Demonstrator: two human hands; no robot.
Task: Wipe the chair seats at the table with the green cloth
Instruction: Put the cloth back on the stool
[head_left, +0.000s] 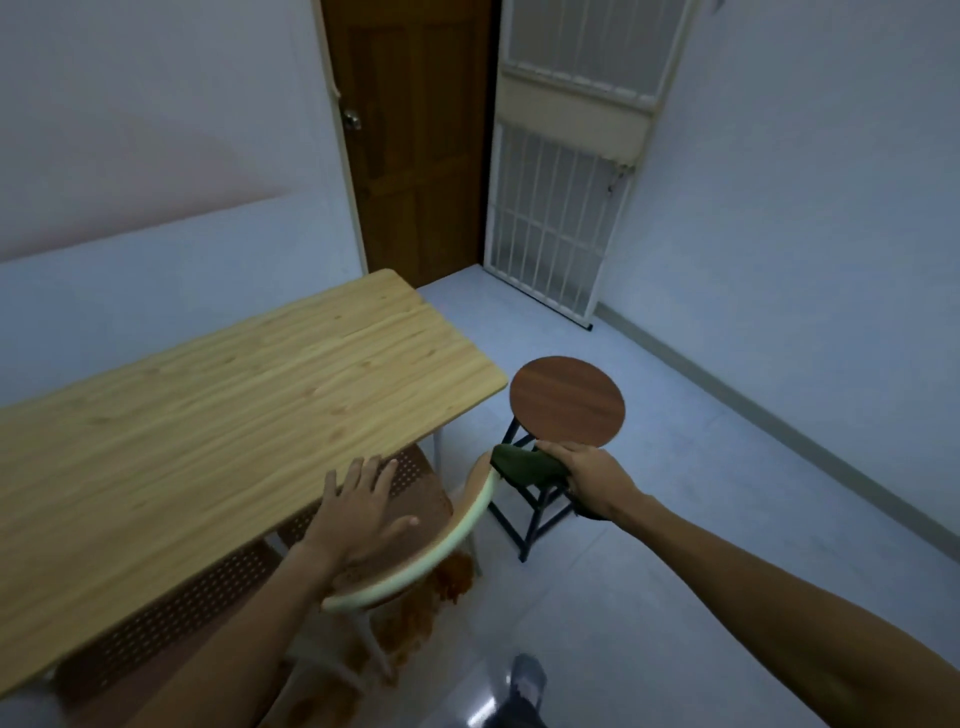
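The long pale wooden surface (218, 415) is filling the left of the view, with a brown perforated chair with a cream curved backrest (415, 499) tucked under its near edge. Beyond the surface's right corner a round dark-wood stool on black metal legs (567, 401) is standing apart on the tiled floor. The left hand (358, 514) is lying flat and spread, grasping nothing, over the chair seat. The right hand (587, 475) is clenching the bunched green cloth (522, 464) at the backrest's end, just beside the stool. The person is probably moving between seats; wiping this chair calls for drawing it out, since the surface is overhanging the seat.
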